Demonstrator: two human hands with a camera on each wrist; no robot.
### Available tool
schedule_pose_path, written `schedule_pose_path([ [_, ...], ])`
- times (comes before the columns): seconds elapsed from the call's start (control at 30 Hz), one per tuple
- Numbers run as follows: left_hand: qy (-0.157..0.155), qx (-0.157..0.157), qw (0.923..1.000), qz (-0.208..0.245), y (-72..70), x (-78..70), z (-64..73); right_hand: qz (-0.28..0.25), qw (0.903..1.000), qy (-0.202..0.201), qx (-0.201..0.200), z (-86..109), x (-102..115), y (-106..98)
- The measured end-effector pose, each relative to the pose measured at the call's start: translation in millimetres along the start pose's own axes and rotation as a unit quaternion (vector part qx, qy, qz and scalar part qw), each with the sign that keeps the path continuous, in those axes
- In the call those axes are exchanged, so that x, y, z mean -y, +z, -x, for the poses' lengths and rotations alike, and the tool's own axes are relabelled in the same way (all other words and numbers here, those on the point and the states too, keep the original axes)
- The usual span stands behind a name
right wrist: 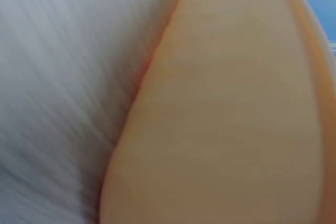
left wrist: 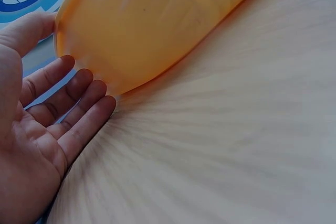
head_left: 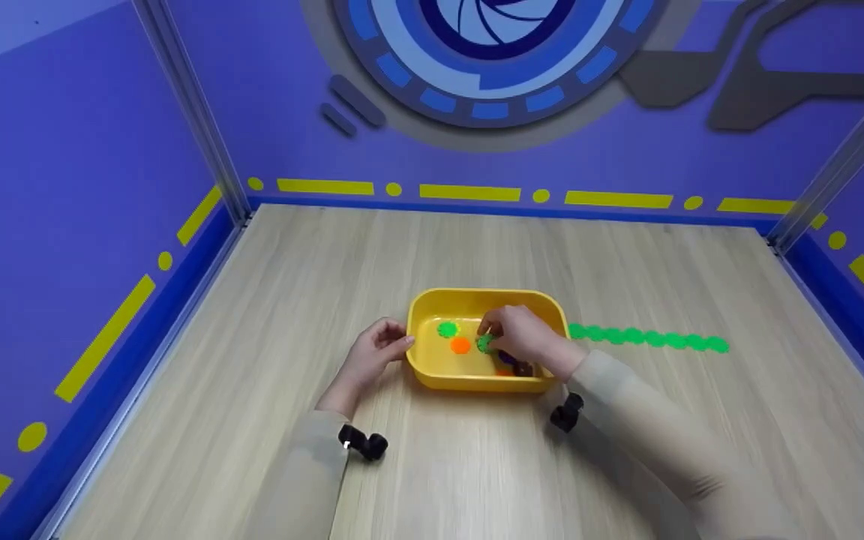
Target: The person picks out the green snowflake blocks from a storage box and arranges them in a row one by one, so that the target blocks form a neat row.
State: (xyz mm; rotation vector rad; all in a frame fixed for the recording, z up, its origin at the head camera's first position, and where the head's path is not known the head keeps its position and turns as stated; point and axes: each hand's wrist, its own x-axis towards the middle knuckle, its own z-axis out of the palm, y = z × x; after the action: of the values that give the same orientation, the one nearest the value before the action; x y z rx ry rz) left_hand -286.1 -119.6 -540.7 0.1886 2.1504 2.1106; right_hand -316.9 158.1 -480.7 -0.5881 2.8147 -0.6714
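A yellow plastic bin (head_left: 488, 383) stands on the table. At its left end my left hand (head_left: 372, 356) holds the edge, thumb at the rim and bent fingertips against the outer wall, as the left wrist view also shows. My right hand (head_left: 526, 334) reaches down inside over the right wall. Its fingertips pinch a small green scalloped disc (head_left: 484, 343). Loose in the bin lie another green disc (head_left: 447, 329), an orange disc (head_left: 460, 345) and some dark pieces (head_left: 522, 369), partly hidden below the hand. Only the bin's outer wall (right wrist: 220, 103) fills the right wrist view.
A straight chain of several joined green discs (head_left: 649, 337) extends right from behind the bin on the wooden table (head_left: 312, 285). Blue-purple panels (head_left: 274, 135) with metal posts enclose the table's back and sides.
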Motion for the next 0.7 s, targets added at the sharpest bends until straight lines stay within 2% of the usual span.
schedule_pose_path([
  [0.2, -0.010, -0.006, 0.9999, -0.007, 0.4, -0.8, -0.4, 0.000, 1.0000, -0.005, -0.007, 4.2, 0, -5],
  [0.5, -0.012, -0.009, 0.9999, -0.004, 0.3, -1.3, 0.3, -0.045, 0.9989, -0.003, -0.011, 11.0, -3, -13],
  [0.7, -0.009, -0.009, 0.9999, 0.003, 0.7, -0.3, -1.1, -0.061, 0.9977, -0.019, -0.019, 16.0, -7, -19],
])
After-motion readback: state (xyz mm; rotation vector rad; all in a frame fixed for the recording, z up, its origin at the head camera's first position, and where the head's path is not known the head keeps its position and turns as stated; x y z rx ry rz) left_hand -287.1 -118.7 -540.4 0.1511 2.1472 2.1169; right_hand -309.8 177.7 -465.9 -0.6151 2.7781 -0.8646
